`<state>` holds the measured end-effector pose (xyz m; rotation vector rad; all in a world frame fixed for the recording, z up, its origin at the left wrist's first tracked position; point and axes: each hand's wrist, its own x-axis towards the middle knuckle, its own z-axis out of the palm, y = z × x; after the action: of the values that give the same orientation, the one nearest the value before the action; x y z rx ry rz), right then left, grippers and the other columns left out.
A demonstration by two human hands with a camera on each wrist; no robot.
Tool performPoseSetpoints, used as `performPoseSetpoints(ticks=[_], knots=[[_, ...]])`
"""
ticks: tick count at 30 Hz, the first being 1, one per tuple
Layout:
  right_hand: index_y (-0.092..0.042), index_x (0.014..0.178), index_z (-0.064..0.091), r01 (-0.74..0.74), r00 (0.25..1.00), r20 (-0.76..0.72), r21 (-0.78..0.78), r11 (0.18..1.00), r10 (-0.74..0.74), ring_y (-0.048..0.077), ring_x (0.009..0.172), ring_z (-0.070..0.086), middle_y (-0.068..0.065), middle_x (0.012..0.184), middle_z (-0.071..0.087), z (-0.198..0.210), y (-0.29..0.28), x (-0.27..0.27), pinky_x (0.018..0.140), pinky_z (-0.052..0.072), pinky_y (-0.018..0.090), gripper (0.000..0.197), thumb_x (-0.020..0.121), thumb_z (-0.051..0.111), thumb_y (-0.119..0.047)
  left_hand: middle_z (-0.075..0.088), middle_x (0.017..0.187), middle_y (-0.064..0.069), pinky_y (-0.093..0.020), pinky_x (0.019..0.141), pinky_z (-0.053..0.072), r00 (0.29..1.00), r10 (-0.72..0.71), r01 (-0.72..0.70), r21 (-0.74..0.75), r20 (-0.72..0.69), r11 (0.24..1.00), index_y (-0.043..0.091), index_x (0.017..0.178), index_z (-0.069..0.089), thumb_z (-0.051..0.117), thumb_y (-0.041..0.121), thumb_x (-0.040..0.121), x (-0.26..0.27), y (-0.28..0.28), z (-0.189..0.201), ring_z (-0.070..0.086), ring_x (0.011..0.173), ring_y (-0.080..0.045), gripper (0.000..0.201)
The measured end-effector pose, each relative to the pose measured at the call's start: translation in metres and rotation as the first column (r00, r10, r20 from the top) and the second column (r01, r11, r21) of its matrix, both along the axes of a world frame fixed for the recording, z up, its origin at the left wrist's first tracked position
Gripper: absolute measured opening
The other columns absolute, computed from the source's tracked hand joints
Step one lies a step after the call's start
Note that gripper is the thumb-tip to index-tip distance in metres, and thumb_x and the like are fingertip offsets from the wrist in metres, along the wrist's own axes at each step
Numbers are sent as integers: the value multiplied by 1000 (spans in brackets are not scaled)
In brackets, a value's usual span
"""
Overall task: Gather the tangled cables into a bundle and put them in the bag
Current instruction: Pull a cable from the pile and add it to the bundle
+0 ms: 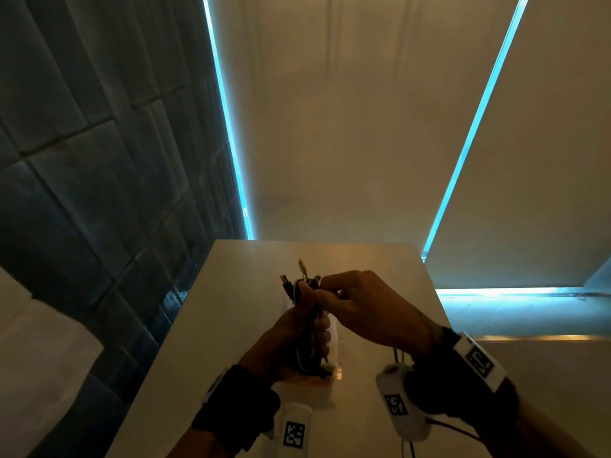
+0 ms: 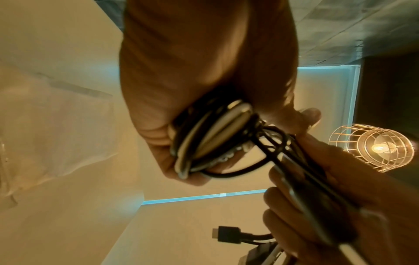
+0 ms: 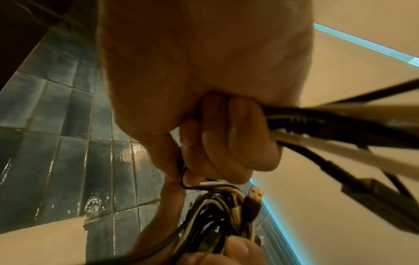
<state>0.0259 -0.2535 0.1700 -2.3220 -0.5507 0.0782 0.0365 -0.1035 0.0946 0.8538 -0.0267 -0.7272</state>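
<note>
Above the white table [image 1: 380, 259] I hold a bundle of black and white cables [image 1: 309, 328]. My left hand [image 1: 305, 320] grips the coiled part, fingers wrapped round it, as the left wrist view shows with the coiled cables [image 2: 204, 141]. My right hand [image 1: 325, 289] pinches the cable ends at the top of the bundle, and its curled fingers [image 3: 240, 136] hold black cords. A USB plug [image 3: 256, 193] and a flat black plug [image 2: 226, 234] stick out. A clear plastic bag [image 2: 56, 134] lies on the table left of the hands in the left wrist view.
A dark blue tiled wall [image 1: 99, 193] runs along the table's left side. Lit blue strips [image 1: 228, 127] edge the pale panels behind. A caged lamp [image 2: 371, 148] glows overhead. The table's right edge [image 1: 429, 292] drops off beside my right hand.
</note>
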Motion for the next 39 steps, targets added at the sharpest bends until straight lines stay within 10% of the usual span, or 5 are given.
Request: performPoseSetpoints(ticks=[7, 15, 22, 29, 39], knots=[[-14, 88, 63, -72, 997, -13, -181, 981, 71, 16, 60, 58, 0, 72, 62, -8, 8, -2, 60, 51, 32, 25, 99, 47, -30, 62, 79, -5, -23, 55, 52, 998, 44, -49, -106, -51, 993, 13, 100, 68, 77, 46, 73, 3, -11, 11, 63, 66, -15, 44], [-13, 126, 41, -19, 996, 72, -398, 917, 52, 16, 61, 52, 2, 86, 59, -25, 14, -14, 58, 47, 30, 32, 102, 37, -34, 39, 41, 4, -19, 36, 31, 944, 315, -329, 278, 93, 902, 16, 57, 46, 59, 16, 87, 10, -16, 9, 38, 31, -11, 33], [-25, 96, 37, 129, 990, 61, -88, 988, -124, 11, 51, 38, -7, 64, 45, -58, 16, -41, 48, 29, 22, 20, 102, 28, -41, 37, 48, -3, -24, 44, 34, 856, 498, -515, 272, 134, 813, 13, 57, 40, 66, 1, 80, 29, -14, 7, 37, 40, -15, 36], [-23, 89, 44, 176, 983, -87, 258, 950, -159, 14, 51, 41, 5, 63, 51, -82, -5, -50, 51, 37, 40, 19, 98, 42, -40, 47, 47, -2, -28, 52, 40, 738, 641, -674, 292, 211, 679, 11, 57, 49, 66, -1, 80, 34, -22, 6, 46, 46, -16, 31], [-6, 116, 63, 246, 750, -580, 691, 680, 318, 13, 47, 29, 2, 62, 41, -99, -22, -49, 43, 23, 26, 35, 100, 45, -32, 54, 60, -3, -29, 56, 49, 746, 666, -657, 148, -13, 739, 10, 74, 54, 64, 17, 88, 37, -23, 16, 55, 53, -16, 19]])
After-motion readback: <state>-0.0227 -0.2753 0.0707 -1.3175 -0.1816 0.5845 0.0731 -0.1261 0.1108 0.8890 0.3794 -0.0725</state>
